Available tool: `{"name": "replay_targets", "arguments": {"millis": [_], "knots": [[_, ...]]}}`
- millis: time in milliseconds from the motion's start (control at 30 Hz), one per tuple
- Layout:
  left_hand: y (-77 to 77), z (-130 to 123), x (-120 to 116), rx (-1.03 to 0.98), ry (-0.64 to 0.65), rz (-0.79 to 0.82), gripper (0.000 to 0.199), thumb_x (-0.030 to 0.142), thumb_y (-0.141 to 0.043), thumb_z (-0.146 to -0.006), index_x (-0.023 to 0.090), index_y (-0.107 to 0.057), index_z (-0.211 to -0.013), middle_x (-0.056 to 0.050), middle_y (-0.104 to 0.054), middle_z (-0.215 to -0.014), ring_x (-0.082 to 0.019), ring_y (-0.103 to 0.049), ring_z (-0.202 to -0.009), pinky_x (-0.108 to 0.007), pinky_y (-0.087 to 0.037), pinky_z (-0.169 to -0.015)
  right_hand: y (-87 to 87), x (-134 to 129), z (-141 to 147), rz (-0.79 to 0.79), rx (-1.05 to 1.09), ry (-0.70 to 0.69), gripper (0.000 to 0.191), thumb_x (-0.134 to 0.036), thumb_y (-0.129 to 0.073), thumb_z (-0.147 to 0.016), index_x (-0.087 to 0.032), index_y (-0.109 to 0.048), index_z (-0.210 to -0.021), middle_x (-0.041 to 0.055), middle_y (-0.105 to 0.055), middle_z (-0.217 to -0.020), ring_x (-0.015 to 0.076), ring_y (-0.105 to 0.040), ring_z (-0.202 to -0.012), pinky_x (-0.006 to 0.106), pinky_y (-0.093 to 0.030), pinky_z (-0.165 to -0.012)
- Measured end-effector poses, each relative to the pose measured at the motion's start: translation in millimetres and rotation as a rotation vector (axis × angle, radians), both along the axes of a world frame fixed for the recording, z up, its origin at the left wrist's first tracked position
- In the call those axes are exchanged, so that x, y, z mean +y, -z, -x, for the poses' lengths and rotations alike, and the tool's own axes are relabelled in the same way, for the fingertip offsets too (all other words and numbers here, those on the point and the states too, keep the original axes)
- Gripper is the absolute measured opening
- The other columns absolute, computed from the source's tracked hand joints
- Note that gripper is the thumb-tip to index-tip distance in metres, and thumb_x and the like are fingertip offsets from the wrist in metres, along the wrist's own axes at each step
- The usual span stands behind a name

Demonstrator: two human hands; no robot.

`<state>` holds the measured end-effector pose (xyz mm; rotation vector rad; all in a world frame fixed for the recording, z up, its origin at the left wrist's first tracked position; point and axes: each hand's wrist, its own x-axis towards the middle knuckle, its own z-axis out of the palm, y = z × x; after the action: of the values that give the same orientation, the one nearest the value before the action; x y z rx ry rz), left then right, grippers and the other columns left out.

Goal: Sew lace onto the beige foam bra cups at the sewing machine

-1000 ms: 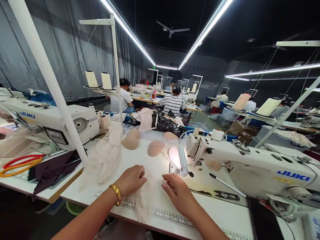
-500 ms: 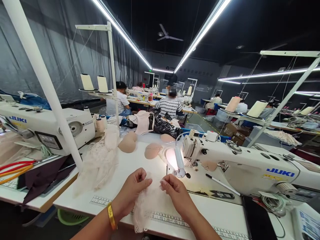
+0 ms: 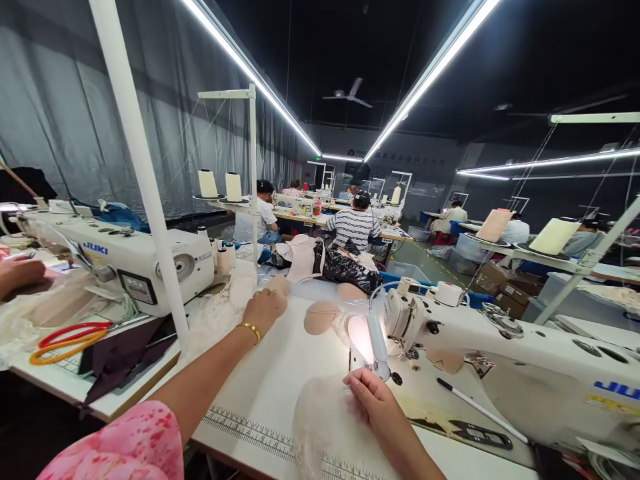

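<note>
My left hand [image 3: 263, 311] reaches out to a beige foam bra cup [image 3: 281, 288], its fingers closed over the cup and partly hiding it. In my right hand [image 3: 369, 398] a piece of sheer cream lace fabric [image 3: 317, 417] is pinched between thumb and fingers. The lace hangs down over the ruler strip at the table's front edge. Another beige bra cup [image 3: 320, 317] lies between my hands, left of the lit needle area of the white sewing machine [image 3: 540, 353].
A heap of lace [image 3: 213, 327] lies left of my arm. Thread snips [image 3: 483, 435] and a black-tipped white pen [image 3: 480, 408] rest by the machine. Red- and orange-handled scissors [image 3: 70, 340] lie on the left table, where another person's hand [image 3: 23, 273] shows. A black plastic bag [image 3: 345, 263] sits behind.
My left hand has let go of the lace and moved forward and left onto the bra cup. My right hand still holds the lace. The view has shifted left.
</note>
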<state>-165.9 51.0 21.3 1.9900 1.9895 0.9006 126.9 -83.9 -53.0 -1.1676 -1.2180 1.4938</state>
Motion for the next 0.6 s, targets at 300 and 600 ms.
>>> {"name": "replay_targets", "arguments": {"millis": [300,600], "knots": [[-10.7,-7,-4,-0.287,0.071,-0.086,0.022,0.037,-0.068,-0.093,0.018,-0.061,-0.085,-0.011,-0.069,-0.104,-0.030,-0.063,-0.109,-0.041,-0.052,-0.093,-5.0,0,-1,-0.050,-0.018,0.017,0.041,-0.062,-0.071,-0.084,-0.022,-0.065,-0.089,-0.0038,-0.059,-0.066,0.0155,-0.053,-0.062,0.027,-0.035,-0.059],[-6.8,-69,-117,-1.036,0.630,0.421,0.046,0.047,-0.083,-0.079,0.021,-0.056,-0.106,-0.003,-0.066,-0.096,-0.022,-0.063,-0.093,-0.039,-0.054,-0.088,-15.4,-5,-5,0.009,0.162,0.021,0.067,-0.082,-0.062,-0.082,-0.018,-0.067,-0.098,0.0027,-0.066,-0.082,0.0177,-0.066,-0.071,0.028,-0.046,-0.062]]}}
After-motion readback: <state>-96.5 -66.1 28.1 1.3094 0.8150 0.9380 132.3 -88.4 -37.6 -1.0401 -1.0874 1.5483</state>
